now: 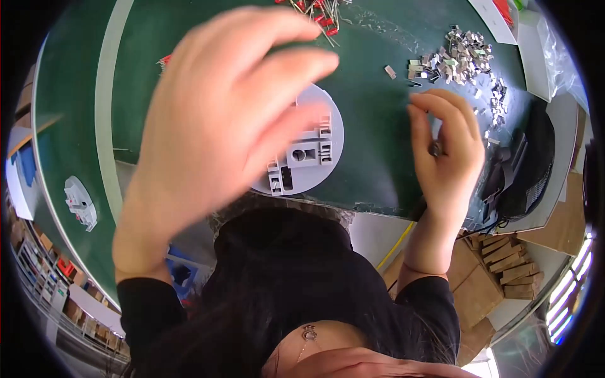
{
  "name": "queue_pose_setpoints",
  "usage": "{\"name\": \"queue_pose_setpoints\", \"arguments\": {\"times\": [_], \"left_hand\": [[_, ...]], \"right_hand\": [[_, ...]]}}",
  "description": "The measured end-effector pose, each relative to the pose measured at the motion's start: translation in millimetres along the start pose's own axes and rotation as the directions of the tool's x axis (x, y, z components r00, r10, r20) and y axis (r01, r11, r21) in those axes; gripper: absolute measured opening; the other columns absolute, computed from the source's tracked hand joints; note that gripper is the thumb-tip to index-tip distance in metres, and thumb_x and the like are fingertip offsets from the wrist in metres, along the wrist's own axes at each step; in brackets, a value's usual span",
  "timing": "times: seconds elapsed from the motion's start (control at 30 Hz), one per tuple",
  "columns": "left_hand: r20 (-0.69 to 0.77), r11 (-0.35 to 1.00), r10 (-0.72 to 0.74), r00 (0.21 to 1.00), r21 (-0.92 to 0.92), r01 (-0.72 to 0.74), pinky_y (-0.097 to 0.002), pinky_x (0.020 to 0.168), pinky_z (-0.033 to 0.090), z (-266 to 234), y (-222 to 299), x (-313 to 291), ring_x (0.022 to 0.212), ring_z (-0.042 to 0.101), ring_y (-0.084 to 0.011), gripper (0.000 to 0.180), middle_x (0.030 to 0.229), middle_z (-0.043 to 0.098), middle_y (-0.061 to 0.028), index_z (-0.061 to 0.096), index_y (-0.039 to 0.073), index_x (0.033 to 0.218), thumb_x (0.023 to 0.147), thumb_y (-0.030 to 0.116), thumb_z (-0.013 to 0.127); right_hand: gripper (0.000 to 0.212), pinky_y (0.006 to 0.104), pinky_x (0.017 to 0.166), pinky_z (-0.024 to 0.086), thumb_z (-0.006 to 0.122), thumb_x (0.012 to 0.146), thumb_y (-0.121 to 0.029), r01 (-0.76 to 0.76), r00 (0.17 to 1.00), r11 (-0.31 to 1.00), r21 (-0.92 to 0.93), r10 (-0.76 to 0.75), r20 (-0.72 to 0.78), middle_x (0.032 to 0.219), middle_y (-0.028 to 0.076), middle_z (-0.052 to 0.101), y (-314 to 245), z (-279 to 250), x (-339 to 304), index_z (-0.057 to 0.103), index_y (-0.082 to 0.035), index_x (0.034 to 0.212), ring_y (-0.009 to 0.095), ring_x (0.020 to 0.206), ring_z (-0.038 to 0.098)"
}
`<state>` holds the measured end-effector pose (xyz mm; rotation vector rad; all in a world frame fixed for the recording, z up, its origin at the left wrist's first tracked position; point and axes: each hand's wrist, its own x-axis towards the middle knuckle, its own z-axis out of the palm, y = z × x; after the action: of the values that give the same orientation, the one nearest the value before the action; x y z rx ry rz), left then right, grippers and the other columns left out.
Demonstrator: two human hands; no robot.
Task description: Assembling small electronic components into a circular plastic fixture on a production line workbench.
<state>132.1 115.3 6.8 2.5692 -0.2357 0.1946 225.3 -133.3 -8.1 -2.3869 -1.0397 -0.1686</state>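
My left hand is raised over the left part of a round light-grey plastic base. It is blurred by motion, with its fingers apart and nothing visible between them. The base lies on the green table near its front edge; moulded slots, a central hole and small metal pieces show on it, and my hand hides its left side. To the right of the base, my right hand is curled, with thumb and forefinger tips close together. A small dark round end shows inside its curl; what it belongs to is hidden.
A heap of small metal clips is spread at the far right, with one clip apart. Red components with wire leads lie at the back. Another grey plastic part sits at the left. A black mesh bag lies at the right edge.
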Motion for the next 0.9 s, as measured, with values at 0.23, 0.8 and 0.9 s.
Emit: {"name": "queue_pose_setpoints", "arguments": {"times": [0.23,0.8,0.9], "left_hand": [[0.089,0.919,0.386,0.918,0.046,-0.391,-0.0368,0.075,0.050,-12,-31,77,0.085,0.061,-0.0267,0.009,0.091,0.063,-0.0066,0.067,0.005,0.089,0.080,0.005,0.068],[-0.176,0.779,-0.343,0.923,-0.603,0.174,-0.0456,0.106,0.043,23,12,-64,0.122,0.059,-0.0334,0.031,0.126,0.064,-0.0169,0.069,0.004,0.112,0.082,0.009,0.078],[-0.342,0.966,-0.201,0.918,-0.224,0.128,-0.0413,0.100,0.048,34,14,-72,0.117,0.063,-0.0301,0.017,0.121,0.066,-0.0167,0.071,0.003,0.097,0.082,-0.004,0.074]], "right_hand": [[0.021,0.0288,0.061,0.052,0.076,0.078,0.006,-0.024,0.994,0.988,0.153,0.039,-0.098,0.097,0.008,0.072,4,-4,-3,0.070,-0.007,0.094,0.022,0.070,0.068],[0.024,0.0229,0.052,0.037,0.073,0.083,0.005,0.230,0.968,0.968,0.103,-0.239,0.080,0.103,0.007,0.074,-48,0,-11,0.071,-0.007,0.103,0.010,0.059,0.059],[0.028,0.0266,0.054,0.041,0.075,0.078,0.005,0.262,0.957,0.961,0.089,-0.270,0.105,0.102,0.007,0.075,-64,11,-26,0.071,-0.008,0.102,0.015,0.059,0.060]]}}
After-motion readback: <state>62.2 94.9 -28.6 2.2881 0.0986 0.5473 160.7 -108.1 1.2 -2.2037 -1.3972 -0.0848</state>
